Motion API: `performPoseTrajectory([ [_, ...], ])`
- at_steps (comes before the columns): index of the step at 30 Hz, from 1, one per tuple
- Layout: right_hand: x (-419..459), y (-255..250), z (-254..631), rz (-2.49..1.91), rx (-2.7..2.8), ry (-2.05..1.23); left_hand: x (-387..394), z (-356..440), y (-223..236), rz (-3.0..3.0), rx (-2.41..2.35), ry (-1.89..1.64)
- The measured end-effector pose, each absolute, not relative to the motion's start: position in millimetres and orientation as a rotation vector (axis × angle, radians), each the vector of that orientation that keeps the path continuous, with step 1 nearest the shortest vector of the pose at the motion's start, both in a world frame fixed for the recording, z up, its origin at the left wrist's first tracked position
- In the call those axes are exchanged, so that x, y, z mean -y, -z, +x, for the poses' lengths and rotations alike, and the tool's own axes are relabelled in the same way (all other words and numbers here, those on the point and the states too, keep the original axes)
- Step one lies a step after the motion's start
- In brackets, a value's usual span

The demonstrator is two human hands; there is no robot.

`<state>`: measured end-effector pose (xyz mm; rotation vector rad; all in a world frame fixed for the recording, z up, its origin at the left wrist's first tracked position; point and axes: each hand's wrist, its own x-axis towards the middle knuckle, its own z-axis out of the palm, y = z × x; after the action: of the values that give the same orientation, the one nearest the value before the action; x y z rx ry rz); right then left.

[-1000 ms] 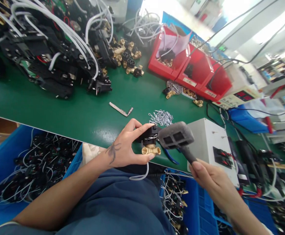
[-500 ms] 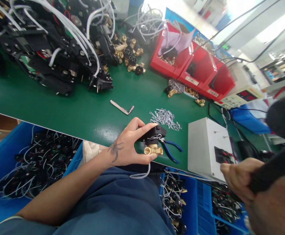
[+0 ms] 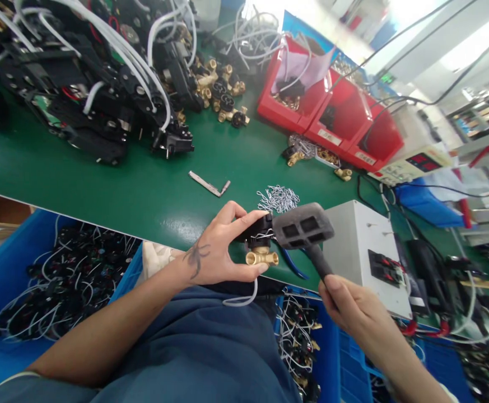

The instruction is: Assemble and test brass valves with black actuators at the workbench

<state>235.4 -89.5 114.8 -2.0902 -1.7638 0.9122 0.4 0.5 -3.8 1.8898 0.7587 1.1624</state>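
My left hand (image 3: 223, 246) is closed round a black valve actuator with a brass valve body (image 3: 261, 257), held at the table's front edge; a grey cable hangs below it. A bent wire clip (image 3: 263, 236) sits across the black part. My right hand (image 3: 349, 302) grips the handle of a black mallet (image 3: 305, 225), whose head is against or very close to the clip side of the actuator; I cannot tell if they touch. Partly hidden beneath the mallet are blue-handled pliers (image 3: 293, 263). Just beyond lies a pile of wire clips (image 3: 278, 198).
A grey box (image 3: 349, 240) stands right of the mallet. Red bins (image 3: 328, 115) line the back, with a bent metal tool (image 3: 208, 183) on the green table (image 3: 152, 207). Black assemblies (image 3: 88, 112) are heaped at left. Blue crates (image 3: 0, 291) of parts sit below the edge.
My right hand has swung the mallet down and left, from raised at the far right to the actuator. My left hand and the valve have hardly moved.
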Motion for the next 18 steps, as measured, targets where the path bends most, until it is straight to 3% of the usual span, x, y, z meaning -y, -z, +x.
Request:
performPoseTrajectory([
  [6,68,-112,209,-1.963,1.549,-0.739,0,2,3,1.936,-0.765,-1.135],
  [18,35,-90,174,-1.643,1.971,-0.501,1,5,3,1.989,-0.72,-1.268],
])
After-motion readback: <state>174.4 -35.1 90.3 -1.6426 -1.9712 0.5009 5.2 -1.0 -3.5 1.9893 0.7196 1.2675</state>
